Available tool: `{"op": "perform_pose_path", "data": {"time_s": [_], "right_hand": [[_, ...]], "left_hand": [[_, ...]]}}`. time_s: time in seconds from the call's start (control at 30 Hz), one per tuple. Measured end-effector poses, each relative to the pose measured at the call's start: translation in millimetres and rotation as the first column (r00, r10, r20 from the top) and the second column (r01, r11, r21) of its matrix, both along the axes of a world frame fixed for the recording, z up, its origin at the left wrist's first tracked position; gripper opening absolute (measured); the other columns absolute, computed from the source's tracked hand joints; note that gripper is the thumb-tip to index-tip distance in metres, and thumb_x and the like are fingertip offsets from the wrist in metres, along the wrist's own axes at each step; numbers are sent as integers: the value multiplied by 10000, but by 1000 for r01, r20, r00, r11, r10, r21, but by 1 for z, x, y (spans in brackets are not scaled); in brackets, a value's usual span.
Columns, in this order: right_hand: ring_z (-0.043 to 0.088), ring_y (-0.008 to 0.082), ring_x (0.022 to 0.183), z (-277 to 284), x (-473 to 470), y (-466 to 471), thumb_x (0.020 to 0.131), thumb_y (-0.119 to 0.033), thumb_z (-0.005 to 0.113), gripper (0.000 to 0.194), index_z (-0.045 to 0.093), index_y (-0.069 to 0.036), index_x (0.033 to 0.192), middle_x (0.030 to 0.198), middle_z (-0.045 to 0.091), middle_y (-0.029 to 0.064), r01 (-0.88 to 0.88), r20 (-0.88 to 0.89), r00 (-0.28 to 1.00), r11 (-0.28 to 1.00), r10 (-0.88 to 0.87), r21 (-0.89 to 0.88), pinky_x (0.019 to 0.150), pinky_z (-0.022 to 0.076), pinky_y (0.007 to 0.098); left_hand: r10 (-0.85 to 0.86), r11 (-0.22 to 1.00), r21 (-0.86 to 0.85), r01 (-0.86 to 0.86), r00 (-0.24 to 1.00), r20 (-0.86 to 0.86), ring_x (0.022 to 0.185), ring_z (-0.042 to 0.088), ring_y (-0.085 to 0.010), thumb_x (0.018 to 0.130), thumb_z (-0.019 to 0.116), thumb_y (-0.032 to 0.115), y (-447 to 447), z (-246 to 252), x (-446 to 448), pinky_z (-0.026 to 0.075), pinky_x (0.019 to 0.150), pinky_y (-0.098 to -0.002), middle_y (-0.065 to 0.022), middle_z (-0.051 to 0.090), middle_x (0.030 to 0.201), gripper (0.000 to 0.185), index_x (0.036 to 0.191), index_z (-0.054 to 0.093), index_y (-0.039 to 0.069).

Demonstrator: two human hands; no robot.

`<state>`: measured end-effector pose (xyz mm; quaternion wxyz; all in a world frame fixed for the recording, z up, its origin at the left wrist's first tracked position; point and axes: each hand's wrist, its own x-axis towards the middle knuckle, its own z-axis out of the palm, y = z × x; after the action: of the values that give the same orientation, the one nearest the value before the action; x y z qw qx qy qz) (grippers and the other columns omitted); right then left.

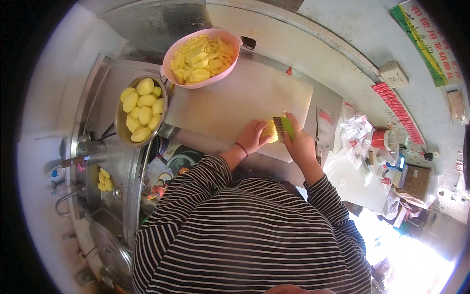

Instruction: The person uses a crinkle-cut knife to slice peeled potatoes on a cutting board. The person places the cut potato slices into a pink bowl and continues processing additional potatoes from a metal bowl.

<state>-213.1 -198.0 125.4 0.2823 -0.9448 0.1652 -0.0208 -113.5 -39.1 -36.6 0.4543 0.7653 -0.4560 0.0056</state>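
My left hand [253, 136] holds a peeled potato [271, 131] down on the white cutting board [227, 106], near its front right part. The potato's right face is wavy. In my right hand [300, 141] is a crinkle cutter [285, 128] with a green handle and a corrugated metal blade. Its blade stands at the potato's right end; whether it touches is hard to tell. A pink basin [220, 75] full of crinkle-cut potato pieces [200, 55] rests at the board's far left corner. Left of the board, a metal bowl [119, 128] holds several peeled potatoes [145, 114].
A metal sink [110, 202] on the left has a few potatoes [105, 180] in it and a faucet [64, 202] beside it. A cleaver [323, 130] lies right of the board. Plastic bags [352, 136], a red tub [381, 139] and a cardboard box [415, 180] sit farther right.
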Motion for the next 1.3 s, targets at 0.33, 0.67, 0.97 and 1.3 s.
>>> {"op": "perform_pose_path", "data": {"time_s": [0.33, 0.67, 0.97, 1.3], "right_hand": [[667, 442, 816, -24, 23, -7, 928, -184, 575, 564, 346, -230, 1442, 887, 684, 241, -56, -212, 976, 998, 60, 23, 707, 525, 547], [666, 445, 832, -30, 3, -27, 928, -185, 595, 605, 332, -252, 1469, 945, 687, 244, -57, 28, 998, 997, 56, 46, 709, 536, 529], [667, 441, 793, 6, 16, 3, 926, -190, 593, 577, 358, -235, 1451, 895, 688, 234, -43, -87, 995, 999, 45, 31, 684, 532, 533], [672, 450, 788, -62, 16, 9, 941, -209, 593, 581, 334, -232, 1461, 855, 691, 233, -9, -2, 1000, 998, 9, 60, 668, 529, 537]], "left_hand": [[14, 999, 45, -13, 1000, -19, 1047, 566, -395, 831, 749, 268, 0, -4, -1, 473, 914, -492, -193, 582, 1170, 511, 1234, 524, 48], [-35, 998, 45, 34, 999, 34, 1053, 557, -385, 892, 686, 224, 2, -3, 2, 480, 902, -475, -188, 593, 1153, 471, 1288, 525, 26], [7, 1000, -16, -6, 999, 46, 965, 565, -395, 849, 716, 204, -1, -9, 2, 479, 864, -491, -191, 590, 1068, 428, 1187, 540, 7], [0, 1000, 8, 1, 1000, -20, 1011, 551, -388, 859, 680, 141, 0, -12, 2, 477, 887, -475, -201, 577, 1116, 402, 1218, 553, 12]]}}
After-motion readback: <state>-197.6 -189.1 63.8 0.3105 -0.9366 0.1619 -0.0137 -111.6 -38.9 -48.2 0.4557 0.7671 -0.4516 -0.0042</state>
